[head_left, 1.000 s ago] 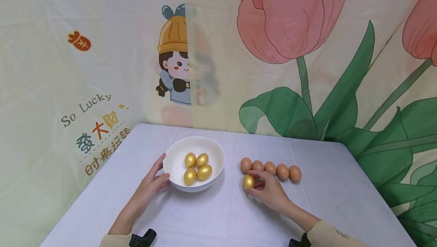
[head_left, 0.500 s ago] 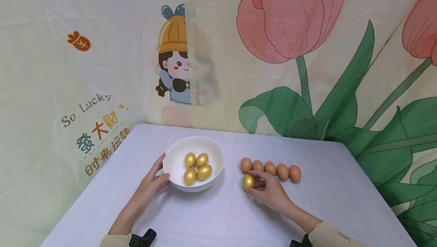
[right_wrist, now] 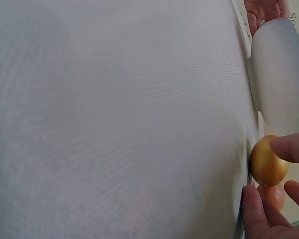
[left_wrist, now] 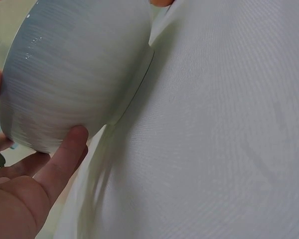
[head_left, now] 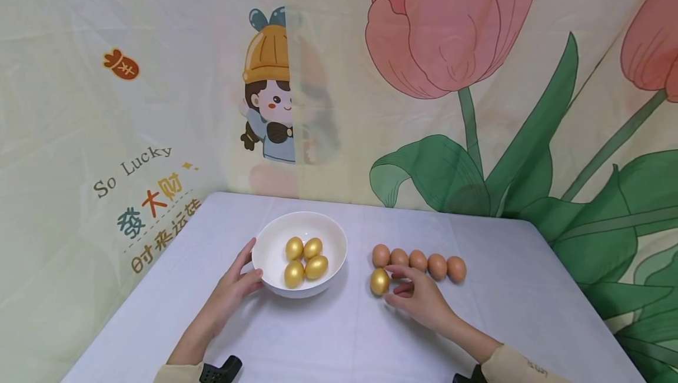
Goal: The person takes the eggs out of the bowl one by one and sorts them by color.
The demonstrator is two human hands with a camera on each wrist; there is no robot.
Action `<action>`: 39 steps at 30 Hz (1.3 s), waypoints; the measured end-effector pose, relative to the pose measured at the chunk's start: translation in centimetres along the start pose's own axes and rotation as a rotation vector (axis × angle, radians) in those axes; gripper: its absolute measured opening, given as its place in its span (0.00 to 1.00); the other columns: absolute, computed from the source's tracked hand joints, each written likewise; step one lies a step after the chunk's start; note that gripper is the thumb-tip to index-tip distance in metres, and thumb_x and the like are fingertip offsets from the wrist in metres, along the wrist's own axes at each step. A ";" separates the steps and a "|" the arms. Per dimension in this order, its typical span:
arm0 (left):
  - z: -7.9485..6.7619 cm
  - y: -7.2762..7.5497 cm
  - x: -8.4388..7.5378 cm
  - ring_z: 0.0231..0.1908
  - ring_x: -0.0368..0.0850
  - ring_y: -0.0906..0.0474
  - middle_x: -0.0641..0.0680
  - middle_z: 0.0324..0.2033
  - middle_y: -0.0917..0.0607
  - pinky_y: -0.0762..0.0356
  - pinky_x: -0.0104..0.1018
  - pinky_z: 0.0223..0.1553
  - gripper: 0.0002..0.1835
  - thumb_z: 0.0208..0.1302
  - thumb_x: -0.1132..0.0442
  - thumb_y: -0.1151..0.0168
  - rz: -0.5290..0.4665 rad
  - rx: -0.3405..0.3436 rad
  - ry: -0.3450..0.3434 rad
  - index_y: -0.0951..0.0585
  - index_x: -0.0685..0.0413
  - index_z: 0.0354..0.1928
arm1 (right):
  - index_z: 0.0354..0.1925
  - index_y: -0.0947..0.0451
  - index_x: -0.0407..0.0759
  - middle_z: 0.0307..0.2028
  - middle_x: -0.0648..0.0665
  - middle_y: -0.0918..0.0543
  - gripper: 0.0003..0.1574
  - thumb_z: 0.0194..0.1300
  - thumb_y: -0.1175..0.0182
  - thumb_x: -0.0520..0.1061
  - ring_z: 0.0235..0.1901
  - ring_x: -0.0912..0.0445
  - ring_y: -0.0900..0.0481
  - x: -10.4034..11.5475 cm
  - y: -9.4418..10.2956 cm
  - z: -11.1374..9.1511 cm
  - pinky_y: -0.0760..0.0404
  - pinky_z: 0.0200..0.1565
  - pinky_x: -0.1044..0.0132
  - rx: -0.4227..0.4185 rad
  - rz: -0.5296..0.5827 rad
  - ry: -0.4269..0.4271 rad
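A white bowl (head_left: 339, 274) stands on the left part of the table with several golden eggs (head_left: 294, 273) inside. My left hand (head_left: 236, 283) holds its left side, fingers and thumb spread against the outer wall (left_wrist: 74, 74) in the left wrist view. Right of the bowl, a single golden egg (head_left: 379, 282) rests on the cloth in front of the leftmost brown egg (head_left: 381, 256). Around its right side my right hand (head_left: 422, 299) has its fingers parted; in the right wrist view one fingertip still overlaps the golden egg (right_wrist: 266, 162), so contact is unclear.
Several brown eggs (head_left: 437, 267) stand in a row behind the right hand, close to its knuckles. A white cloth (head_left: 318, 336) covers the table. A printed curtain (head_left: 339, 77) with tulips hangs right behind the far edge.
My right thumb and fingers have spread away from the golden egg, which now stands slightly further left on the cloth. The left hand and bowl stay put.
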State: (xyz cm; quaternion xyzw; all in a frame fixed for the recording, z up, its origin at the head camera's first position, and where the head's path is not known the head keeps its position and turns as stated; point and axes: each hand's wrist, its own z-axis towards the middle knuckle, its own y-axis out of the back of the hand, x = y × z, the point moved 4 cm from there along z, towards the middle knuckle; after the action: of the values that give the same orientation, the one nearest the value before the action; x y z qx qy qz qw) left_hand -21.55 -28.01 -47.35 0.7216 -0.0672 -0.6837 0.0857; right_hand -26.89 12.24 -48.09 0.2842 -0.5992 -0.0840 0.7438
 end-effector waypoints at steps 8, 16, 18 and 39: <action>0.0 -0.1 -0.1 0.72 0.64 0.29 0.64 0.82 0.47 0.19 0.44 0.67 0.41 0.81 0.56 0.47 0.007 -0.003 0.008 0.53 0.34 0.87 | 0.65 0.18 0.47 0.55 0.38 0.16 0.40 0.55 0.19 0.36 0.39 0.54 0.15 0.0 0.2 -0.2 0.12 0.40 0.71 -0.031 -0.043 -0.033; -0.1 0.0 -0.2 0.72 0.65 0.30 0.64 0.82 0.48 0.19 0.43 0.67 0.40 0.81 0.57 0.47 -0.005 0.001 0.004 0.53 0.34 0.87 | 0.63 0.18 0.49 0.57 0.41 0.16 0.39 0.54 0.18 0.37 0.39 0.55 0.14 0.2 0.3 -0.4 0.11 0.39 0.69 -0.035 -0.055 -0.084; -0.1 -0.1 -0.2 0.72 0.65 0.30 0.64 0.83 0.48 0.19 0.43 0.67 0.40 0.81 0.57 0.47 -0.006 0.003 0.004 0.53 0.34 0.87 | 0.64 0.18 0.48 0.59 0.41 0.16 0.38 0.55 0.18 0.38 0.40 0.56 0.14 0.4 0.5 -0.5 0.11 0.41 0.70 -0.032 -0.050 -0.075; -0.2 0.0 -0.2 0.72 0.64 0.30 0.64 0.83 0.48 0.19 0.45 0.67 0.41 0.81 0.56 0.47 0.008 0.002 0.011 0.54 0.34 0.87 | 0.67 0.21 0.47 0.61 0.40 0.18 0.38 0.60 0.22 0.38 0.50 0.43 0.14 8.2 2.6 1.4 0.09 0.53 0.55 0.019 -0.041 0.144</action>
State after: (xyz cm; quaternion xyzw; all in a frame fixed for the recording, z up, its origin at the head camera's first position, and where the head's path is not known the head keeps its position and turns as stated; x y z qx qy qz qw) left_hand -21.34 -27.92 -47.14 0.7253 -0.0704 -0.6792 0.0882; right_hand -26.59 10.08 -39.67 0.3088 -0.5389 -0.0729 0.7803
